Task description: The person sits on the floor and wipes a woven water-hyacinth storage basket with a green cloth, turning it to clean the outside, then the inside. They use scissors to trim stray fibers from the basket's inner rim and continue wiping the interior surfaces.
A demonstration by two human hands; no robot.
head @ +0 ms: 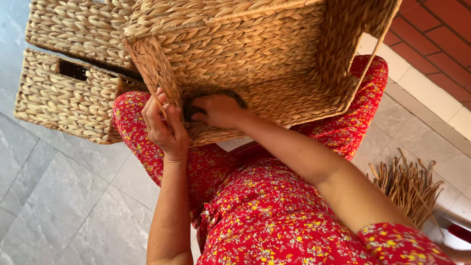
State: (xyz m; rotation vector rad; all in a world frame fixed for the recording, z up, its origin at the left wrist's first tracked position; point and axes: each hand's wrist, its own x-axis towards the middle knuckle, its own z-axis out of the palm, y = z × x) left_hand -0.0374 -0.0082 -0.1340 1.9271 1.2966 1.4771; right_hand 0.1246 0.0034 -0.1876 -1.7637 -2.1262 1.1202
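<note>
Red floral dress [274, 216] fills the near view, your lap carrying the big woven basket [255, 54], tipped with its open side toward you. Grey tile floor [64, 206] lies open at left; red brick floor [431, 34] runs top right. Two more woven baskets [68, 93] sit stacked beyond your left knee. Loose reed bundle [407, 189] lies right. Left hand [164, 125] pinches a thin strand [158, 100] at the basket's corner post, fingers together. Right hand [218, 109] presses the lower rim, fingers curled on the weave.
</note>
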